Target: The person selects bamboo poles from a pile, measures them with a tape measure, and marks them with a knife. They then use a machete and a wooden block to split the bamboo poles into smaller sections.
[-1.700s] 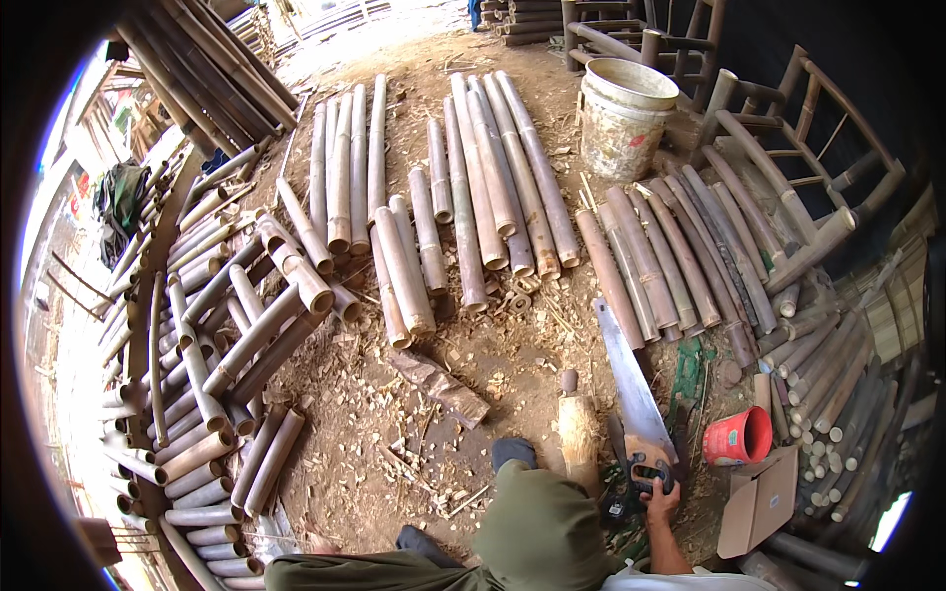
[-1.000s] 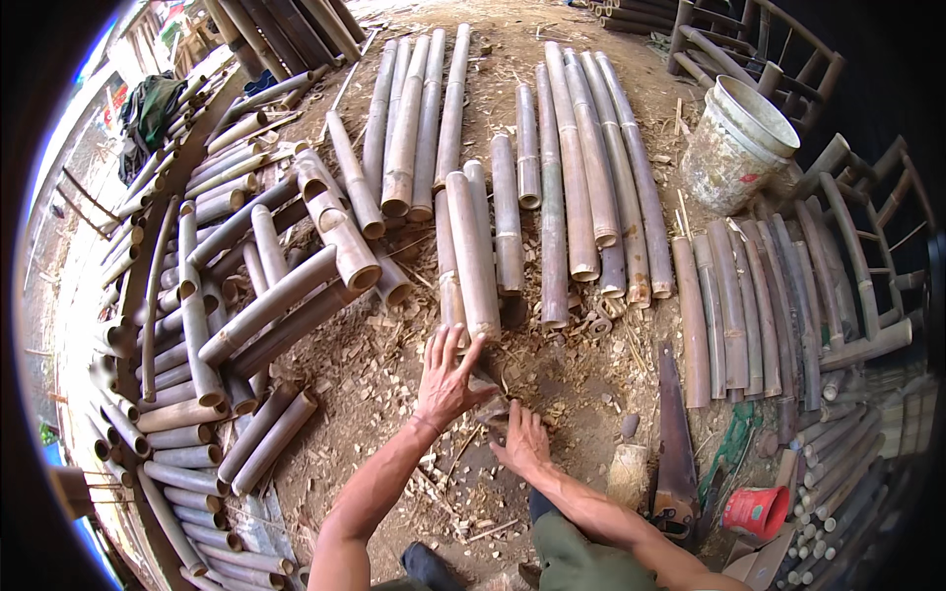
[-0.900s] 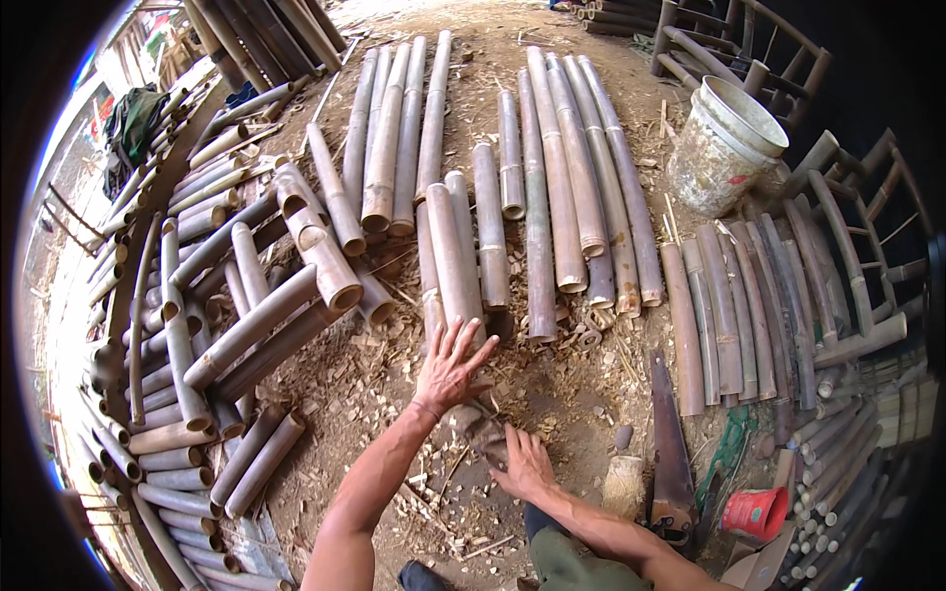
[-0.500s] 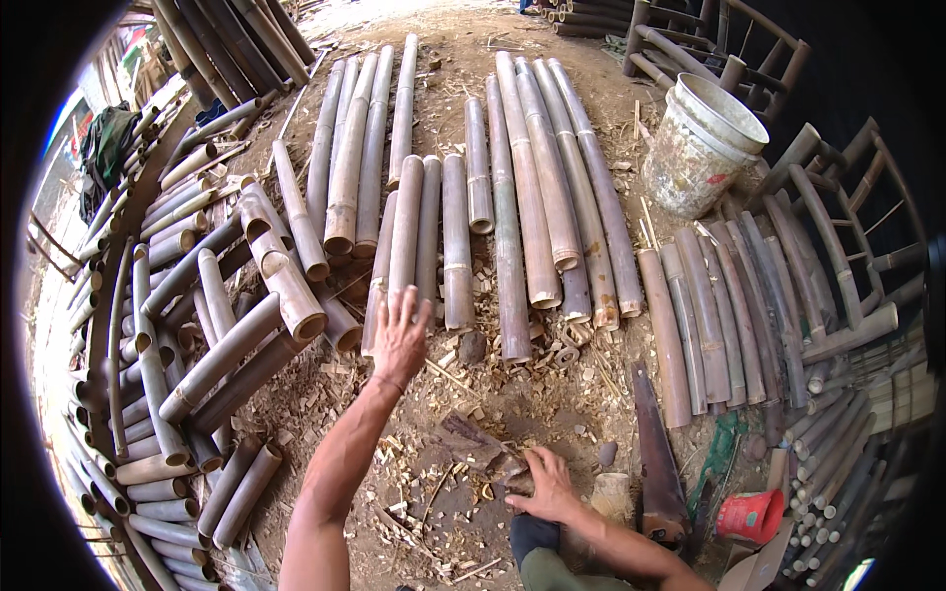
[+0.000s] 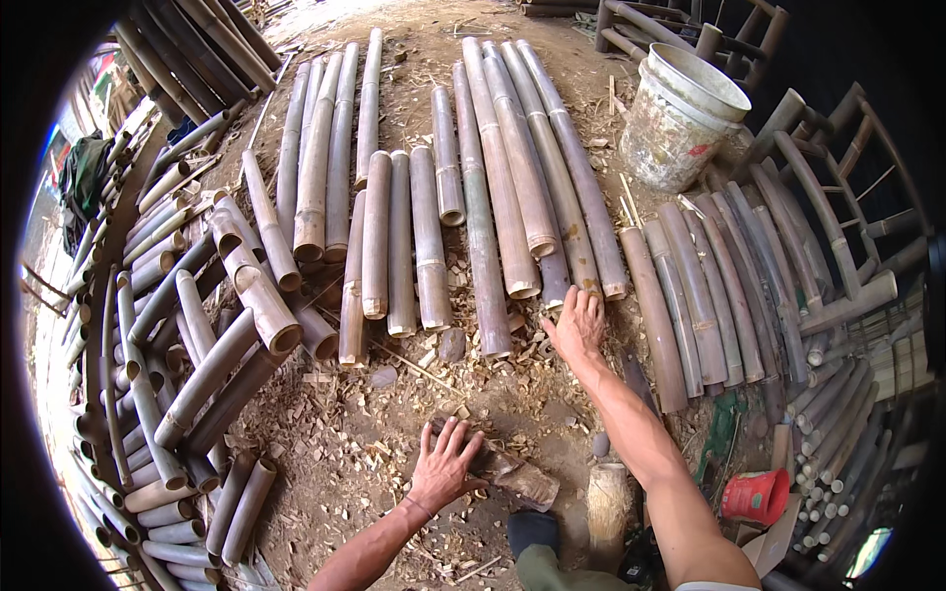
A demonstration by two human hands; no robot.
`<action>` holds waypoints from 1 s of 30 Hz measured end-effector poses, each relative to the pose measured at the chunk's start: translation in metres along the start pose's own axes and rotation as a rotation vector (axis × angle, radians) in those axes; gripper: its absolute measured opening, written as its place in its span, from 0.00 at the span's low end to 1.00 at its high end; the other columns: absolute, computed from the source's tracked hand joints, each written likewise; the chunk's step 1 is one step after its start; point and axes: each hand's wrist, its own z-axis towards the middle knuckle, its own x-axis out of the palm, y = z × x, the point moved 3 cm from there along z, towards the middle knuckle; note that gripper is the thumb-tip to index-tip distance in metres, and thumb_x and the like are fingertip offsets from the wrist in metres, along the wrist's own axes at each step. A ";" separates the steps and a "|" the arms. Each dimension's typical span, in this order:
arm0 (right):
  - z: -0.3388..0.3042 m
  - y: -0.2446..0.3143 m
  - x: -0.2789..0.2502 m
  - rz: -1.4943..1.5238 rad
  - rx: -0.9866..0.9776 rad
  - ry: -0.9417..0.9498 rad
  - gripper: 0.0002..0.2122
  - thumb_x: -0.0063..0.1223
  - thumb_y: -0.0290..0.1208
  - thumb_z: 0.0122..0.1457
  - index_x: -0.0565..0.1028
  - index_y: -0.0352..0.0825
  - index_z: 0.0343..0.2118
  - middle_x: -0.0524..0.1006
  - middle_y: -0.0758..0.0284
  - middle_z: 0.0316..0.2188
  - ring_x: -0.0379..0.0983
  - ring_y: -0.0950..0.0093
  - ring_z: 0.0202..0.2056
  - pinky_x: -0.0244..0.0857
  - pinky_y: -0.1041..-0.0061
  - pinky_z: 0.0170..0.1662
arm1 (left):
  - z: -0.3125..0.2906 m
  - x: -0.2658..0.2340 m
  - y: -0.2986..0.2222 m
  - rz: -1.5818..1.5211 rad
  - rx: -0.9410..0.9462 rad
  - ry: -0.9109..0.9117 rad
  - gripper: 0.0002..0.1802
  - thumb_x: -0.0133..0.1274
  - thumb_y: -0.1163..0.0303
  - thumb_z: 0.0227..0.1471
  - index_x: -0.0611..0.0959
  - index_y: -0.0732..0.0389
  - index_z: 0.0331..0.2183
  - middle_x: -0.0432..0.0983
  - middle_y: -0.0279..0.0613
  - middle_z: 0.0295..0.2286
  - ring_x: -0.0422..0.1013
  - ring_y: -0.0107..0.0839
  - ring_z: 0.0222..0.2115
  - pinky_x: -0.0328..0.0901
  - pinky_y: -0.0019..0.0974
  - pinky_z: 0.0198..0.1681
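Left hand (image 5: 448, 468): fingers spreading flat over a short brown bamboo offcut (image 5: 512, 476) lying on the chip-strewn dirt floor (image 5: 394, 433). Right hand (image 5: 578, 327): open, gripping nothing, touching the ends of long tan bamboo poles (image 5: 552, 187).

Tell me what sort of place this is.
Probably an outdoor bamboo workshop: rows of cut tan bamboo poles lie on a dirt ground littered with wood chips, beside a stained white plastic bucket and bent-bamboo chair frames.
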 end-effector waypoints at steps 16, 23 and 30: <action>0.052 0.008 -0.028 0.275 0.132 0.174 0.35 0.58 0.51 0.56 0.62 0.29 0.59 0.72 0.46 0.50 0.70 0.53 0.51 0.65 0.53 0.51 | -0.002 0.002 -0.001 0.014 -0.013 -0.015 0.53 0.60 0.33 0.39 0.64 0.47 0.62 0.57 0.45 0.62 0.48 0.44 0.66 0.39 0.64 0.66; 0.074 0.009 -0.031 0.434 0.185 0.413 0.43 0.57 0.49 0.57 0.49 0.29 0.66 0.72 0.41 0.51 0.72 0.47 0.51 0.67 0.54 0.54 | -0.008 0.003 0.001 0.020 -0.045 -0.026 0.54 0.61 0.34 0.38 0.64 0.46 0.62 0.56 0.43 0.62 0.47 0.44 0.66 0.39 0.64 0.66; 0.077 0.015 -0.008 0.487 0.322 0.265 0.43 0.58 0.36 0.55 0.43 0.29 0.67 0.50 0.38 0.64 0.57 0.46 0.63 0.55 0.55 0.64 | -0.006 0.005 -0.005 0.023 -0.031 -0.069 0.53 0.60 0.34 0.39 0.64 0.47 0.63 0.56 0.45 0.62 0.47 0.45 0.66 0.38 0.64 0.67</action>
